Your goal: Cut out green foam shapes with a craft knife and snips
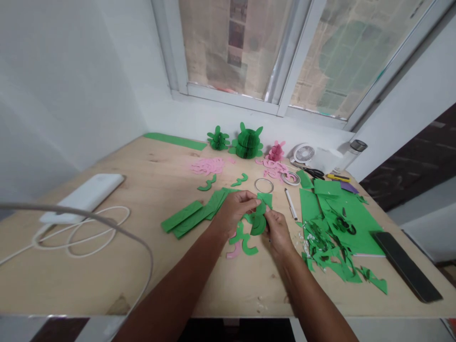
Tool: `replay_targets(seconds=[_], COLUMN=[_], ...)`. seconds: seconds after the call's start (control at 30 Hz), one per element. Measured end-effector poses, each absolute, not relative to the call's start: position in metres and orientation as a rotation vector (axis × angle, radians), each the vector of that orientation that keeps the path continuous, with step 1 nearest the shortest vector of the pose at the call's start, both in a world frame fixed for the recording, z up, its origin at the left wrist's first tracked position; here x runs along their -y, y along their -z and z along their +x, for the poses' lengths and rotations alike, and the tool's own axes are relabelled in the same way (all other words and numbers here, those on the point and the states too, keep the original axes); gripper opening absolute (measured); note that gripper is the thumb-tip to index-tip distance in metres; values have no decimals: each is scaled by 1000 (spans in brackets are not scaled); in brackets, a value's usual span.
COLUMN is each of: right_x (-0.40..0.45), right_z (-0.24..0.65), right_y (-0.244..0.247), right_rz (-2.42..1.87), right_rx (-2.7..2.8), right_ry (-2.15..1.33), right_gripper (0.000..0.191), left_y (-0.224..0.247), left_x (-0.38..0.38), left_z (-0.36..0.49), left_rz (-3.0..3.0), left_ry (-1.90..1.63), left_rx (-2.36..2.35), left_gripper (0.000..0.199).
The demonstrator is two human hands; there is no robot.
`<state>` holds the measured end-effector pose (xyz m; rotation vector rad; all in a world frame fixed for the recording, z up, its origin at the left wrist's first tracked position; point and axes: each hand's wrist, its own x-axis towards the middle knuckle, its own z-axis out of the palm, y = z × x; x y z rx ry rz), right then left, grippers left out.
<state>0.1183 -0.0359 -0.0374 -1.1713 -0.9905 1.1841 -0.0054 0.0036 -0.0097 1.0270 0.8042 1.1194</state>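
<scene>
Both hands meet near the middle of the table over a curved green paper cutout (258,224). My left hand (237,209) pinches its upper edge between thumb and fingers. On its right side, my right hand (277,226) grips the same piece, fingers closed. Just below lie green curved cutouts (250,249) and a pink one (234,251). Green paper strips (192,218) are stacked left of my left hand. Beyond the hands are two small green curved pieces (207,183) and a thin ring (264,185). A white pen (291,204) lies to the right.
Green scraps (327,251) cover green sheets (366,223) at right, with small scissors (345,226) and a dark phone (408,266). Paper figures (248,142), pink cutouts (207,166), a fan (303,153) and a bottle (351,156) stand or lie farther back. A white power bank (85,194) and cable are left.
</scene>
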Motion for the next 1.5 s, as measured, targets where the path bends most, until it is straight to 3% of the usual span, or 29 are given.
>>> replay_targets(seconds=[0.33,1.5], right_x=[38,39], right_z=[118,115], right_y=[38,38], right_rz=[-1146,-1136], right_rx=[869,870], right_ry=[-1285,-1281], right_gripper=[47,51], left_y=[1,-1], left_x=[2,4], left_z=[0,-3], left_rz=[996,1028], left_ry=[-1136,-1114], left_rx=[-822,-822], left_gripper=[27,24])
